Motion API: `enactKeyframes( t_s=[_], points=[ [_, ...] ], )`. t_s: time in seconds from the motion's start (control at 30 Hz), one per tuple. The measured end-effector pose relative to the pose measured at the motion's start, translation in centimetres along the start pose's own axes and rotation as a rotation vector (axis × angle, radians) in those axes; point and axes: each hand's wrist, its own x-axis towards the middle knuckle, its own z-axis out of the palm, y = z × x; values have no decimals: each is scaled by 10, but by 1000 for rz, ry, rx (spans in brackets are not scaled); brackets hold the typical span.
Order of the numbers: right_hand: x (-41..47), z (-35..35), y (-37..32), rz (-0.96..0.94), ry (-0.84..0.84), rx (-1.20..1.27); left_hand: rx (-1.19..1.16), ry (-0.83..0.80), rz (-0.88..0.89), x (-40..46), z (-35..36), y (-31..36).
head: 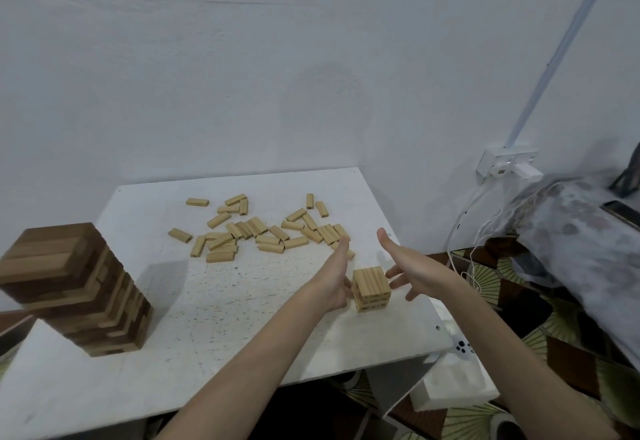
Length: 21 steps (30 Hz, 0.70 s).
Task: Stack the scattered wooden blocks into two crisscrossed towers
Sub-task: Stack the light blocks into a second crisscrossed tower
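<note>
A short crisscrossed tower of light wooden blocks (371,288) stands near the right edge of the white table (214,311). My left hand (334,275) is open just left of it, fingers straight, close to its side. My right hand (408,266) is open just right of it, fingers spread, not gripping. Several loose light blocks (256,230) lie scattered across the far half of the table. A tall tower of darker mixed-wood blocks (74,287) stands at the table's left side.
A white wall rises right behind the table. Right of the table are a wall socket with white cables (507,164), a covered bundle (581,232) and a patterned floor below. A white controller (462,348) sits by the table's front right corner.
</note>
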Motion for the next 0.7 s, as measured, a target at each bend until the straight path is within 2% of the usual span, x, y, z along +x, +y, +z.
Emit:
enactKeyframes(
  t_s=[0.1,0.17,0.27,0.4,0.5,0.7],
  points=[
    [11,5,-5,-93,145,-17,144,95,68,20,-16,-5],
    [19,13,-11,-190,204,-17,305,209,175,30,-31,-7],
    [30,34,-24,-325,218,-74,523,391,374,42,-64,-12],
    [59,78,-34,-374,201,-203,787,556,535,60,-119,-23],
    [86,111,-39,-440,247,-297,1038,582,600,84,-153,-18],
    [118,138,-43,-508,408,-569,1417,513,592,108,-174,-2]
  ],
)
